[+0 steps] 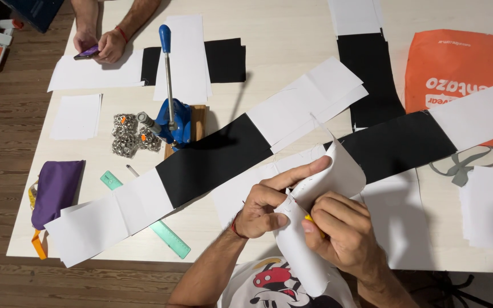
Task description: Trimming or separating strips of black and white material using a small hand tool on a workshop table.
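My left hand (pixel 269 201) pinches a folded white fabric strip (pixel 338 174) near the table's front edge, index finger stretched along the fold. My right hand (pixel 343 231) grips the same strip lower down, with a small yellow tool (pixel 309 218) between its fingers against the cloth. The strip's free end (pixel 306 268) hangs toward my chest. Under both hands lie long bands of black cloth (pixel 215 157) and white cloth (pixel 295 108) across the table.
A blue hand press (pixel 173 117) on a wooden block stands mid-left beside bags of metal rings (pixel 128 134). A green ruler (pixel 161 228), purple pouch (pixel 55 191) and orange bag (pixel 463 68) lie around. Another person's hands (pixel 101 43) hold a phone at the far left.
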